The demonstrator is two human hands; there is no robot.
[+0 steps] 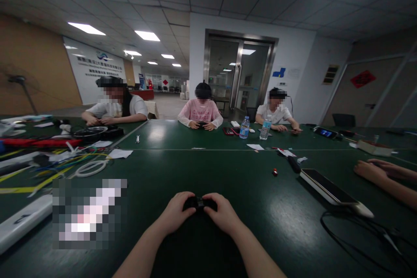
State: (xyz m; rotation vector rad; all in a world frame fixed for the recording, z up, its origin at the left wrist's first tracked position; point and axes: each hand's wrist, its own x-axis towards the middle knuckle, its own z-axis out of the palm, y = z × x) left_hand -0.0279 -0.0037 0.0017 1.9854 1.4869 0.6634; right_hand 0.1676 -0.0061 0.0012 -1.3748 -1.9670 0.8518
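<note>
Low in the middle of the head view, a small black object [200, 202] is held between my two hands, just above the dark green table [208, 167]. My left hand [177, 210] grips its left end, thumb and fingers curled round it. On the other end my right hand [222, 210] closes in the same way. Only the object's middle shows, with a slightly greyish part there; its ends are covered by my fingers, and I cannot make out its kind.
Cables [91, 167] and a white power strip [26, 223] lie left. To the right are a framed black slab [329, 187], a black cable [345, 243] and a small red item [275, 172]. Two water bottles [244, 128] stand farther back. Several people sit around the table.
</note>
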